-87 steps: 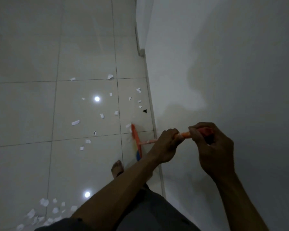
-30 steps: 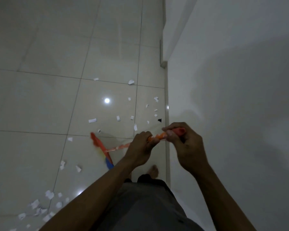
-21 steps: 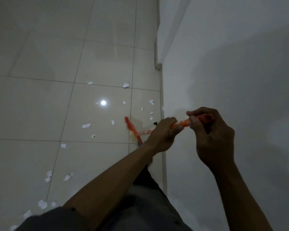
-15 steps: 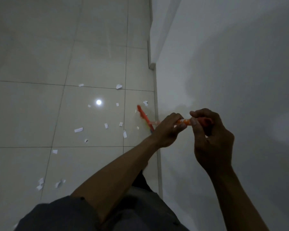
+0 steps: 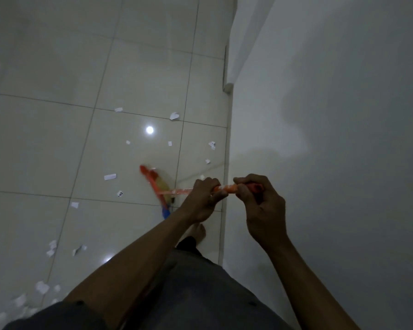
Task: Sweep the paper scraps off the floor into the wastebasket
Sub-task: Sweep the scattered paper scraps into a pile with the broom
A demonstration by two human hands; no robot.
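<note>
Both hands grip the orange handle of a broom [image 5: 177,191]. My left hand [image 5: 202,198] holds it lower down; my right hand [image 5: 260,206] wraps its red top end. The broom's orange head [image 5: 154,184], blurred, lies on the white tiled floor [image 5: 45,144] left of my hands. White paper scraps [image 5: 110,176] lie scattered ahead and to the left, with a denser heap of scraps [image 5: 42,287] at the lower left. No wastebasket is in view.
A white wall [image 5: 332,115] runs along the right side, with a corner [image 5: 228,85] farther ahead. My bare foot [image 5: 198,231] stands close to the wall below the broom head. A lamp's bright reflection [image 5: 149,130] shines on the tile.
The broom head has swung left, away from the wall, across the tile. Both hands keep their grip on the handle. The camera has tilted slightly.
</note>
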